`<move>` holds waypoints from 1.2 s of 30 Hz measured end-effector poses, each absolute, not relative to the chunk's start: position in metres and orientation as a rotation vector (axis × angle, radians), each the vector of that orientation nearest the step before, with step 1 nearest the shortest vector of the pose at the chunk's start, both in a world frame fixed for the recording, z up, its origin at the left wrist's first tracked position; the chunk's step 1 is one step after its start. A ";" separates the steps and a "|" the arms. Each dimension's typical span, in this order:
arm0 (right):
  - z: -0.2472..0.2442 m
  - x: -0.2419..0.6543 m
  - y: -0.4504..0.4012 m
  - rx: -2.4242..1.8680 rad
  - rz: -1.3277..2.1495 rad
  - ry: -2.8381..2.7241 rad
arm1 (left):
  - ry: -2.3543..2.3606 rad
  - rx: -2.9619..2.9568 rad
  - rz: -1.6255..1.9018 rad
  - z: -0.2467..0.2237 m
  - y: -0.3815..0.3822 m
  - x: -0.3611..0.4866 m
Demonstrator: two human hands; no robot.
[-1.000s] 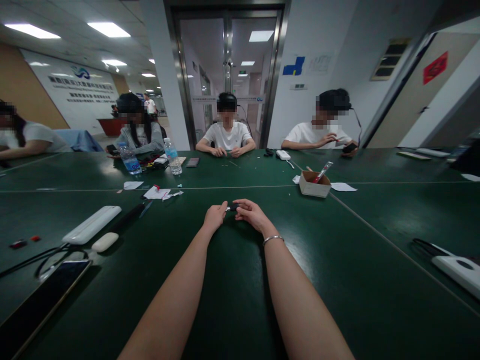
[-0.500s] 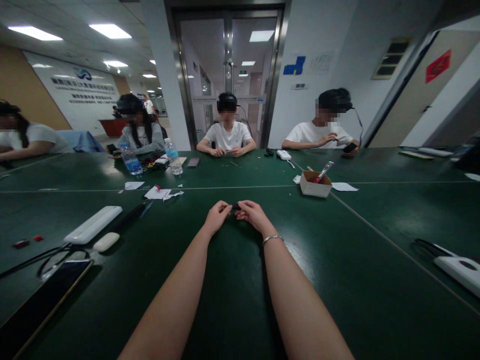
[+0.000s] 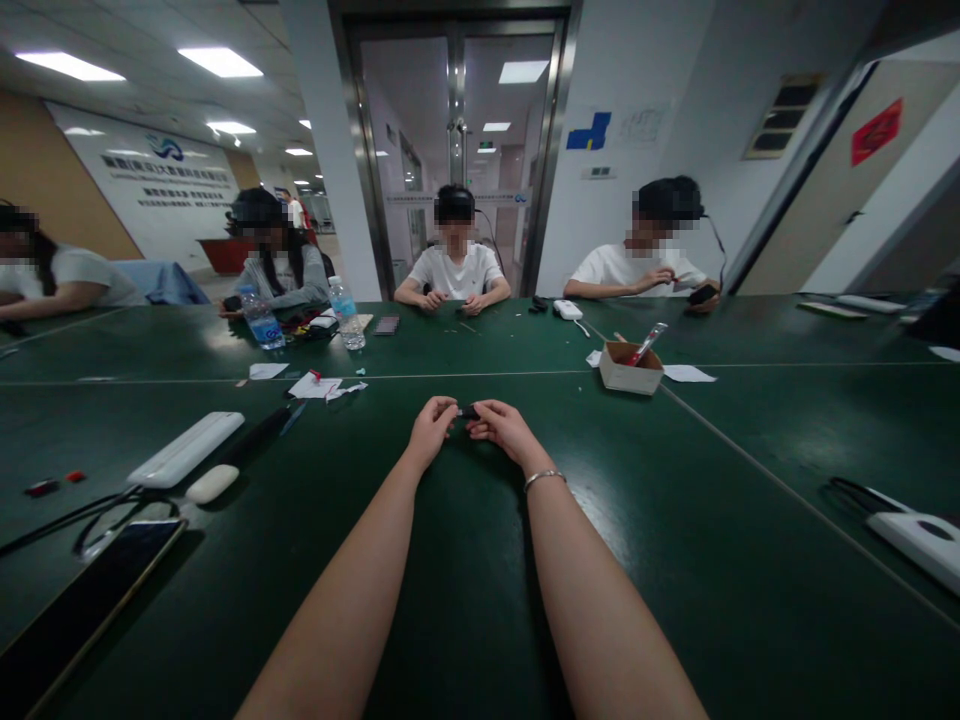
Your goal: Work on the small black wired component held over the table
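Just above the green table (image 3: 480, 560), my two hands meet around a small black object (image 3: 469, 412) with a paler, greyish end on its left; it is too small to name surely. My right hand (image 3: 504, 428), with a silver bracelet (image 3: 545, 479) at the wrist, pinches its dark right part between thumb and fingers. My left hand (image 3: 433, 430) is closed, thumb and fingertips at the pale left end. What the left fingertips grip there is partly hidden.
A phone (image 3: 94, 590), white power bank (image 3: 187, 450), white rounded case (image 3: 213, 484) and black pen-like thing (image 3: 259, 437) lie to the left. Farther off stand an open box (image 3: 631, 376) and water bottles (image 3: 346, 315). Several people sit around the table.
My left hand has shifted slightly left and up, and more of the black object, with its pale end, shows between the hands. My right hand has hardly moved.
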State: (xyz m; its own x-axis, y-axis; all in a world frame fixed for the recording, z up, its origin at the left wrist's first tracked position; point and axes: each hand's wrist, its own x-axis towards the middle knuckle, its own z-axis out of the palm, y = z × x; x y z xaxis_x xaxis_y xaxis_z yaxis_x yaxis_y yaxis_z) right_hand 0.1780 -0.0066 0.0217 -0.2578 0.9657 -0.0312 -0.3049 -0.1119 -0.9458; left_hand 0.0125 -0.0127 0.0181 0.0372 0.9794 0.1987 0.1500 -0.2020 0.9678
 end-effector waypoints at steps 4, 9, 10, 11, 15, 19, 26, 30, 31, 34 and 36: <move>0.023 0.177 -0.008 -0.885 1.582 -1.048 | 1.180 1.492 1.241 0.020 -0.014 0.013; 0.024 0.177 -0.009 -0.887 1.591 -1.026 | 1.195 1.472 1.256 0.023 -0.016 0.015; 0.024 0.177 -0.009 -0.886 1.598 -1.027 | 1.195 1.471 1.259 0.023 -0.015 0.015; 0.024 0.177 -0.008 -0.885 1.603 -1.030 | 1.194 1.471 1.262 0.022 -0.015 0.015; 0.024 0.177 -0.008 -0.896 1.612 -1.042 | 1.175 1.467 1.279 0.018 -0.012 0.014; 0.024 0.177 -0.009 -0.912 1.628 -1.038 | 1.153 1.476 1.282 0.015 -0.011 0.012; 0.025 0.176 -0.009 -0.926 1.622 -1.047 | 1.165 1.472 1.286 0.021 -0.014 0.013; 0.023 0.175 -0.008 -0.903 1.604 -1.034 | 1.150 1.481 1.291 0.022 -0.016 0.013; 0.022 0.175 -0.008 -0.893 1.598 -1.038 | 1.141 1.485 1.293 0.023 -0.016 0.012; 0.021 0.174 -0.007 -0.879 1.531 -1.118 | 1.114 1.497 1.299 0.024 -0.017 0.012; 0.022 0.175 -0.006 -0.912 1.410 -1.236 | 1.103 1.497 1.310 0.026 -0.019 0.012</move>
State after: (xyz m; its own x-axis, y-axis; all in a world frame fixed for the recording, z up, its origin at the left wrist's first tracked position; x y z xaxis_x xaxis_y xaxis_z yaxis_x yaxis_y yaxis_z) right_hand 0.1746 -0.0061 0.0219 -0.2065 0.9756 0.0745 -0.2016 0.0321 -0.9789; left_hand 0.0120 -0.0189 0.0260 0.0661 0.9648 0.2544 0.0868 -0.2596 0.9618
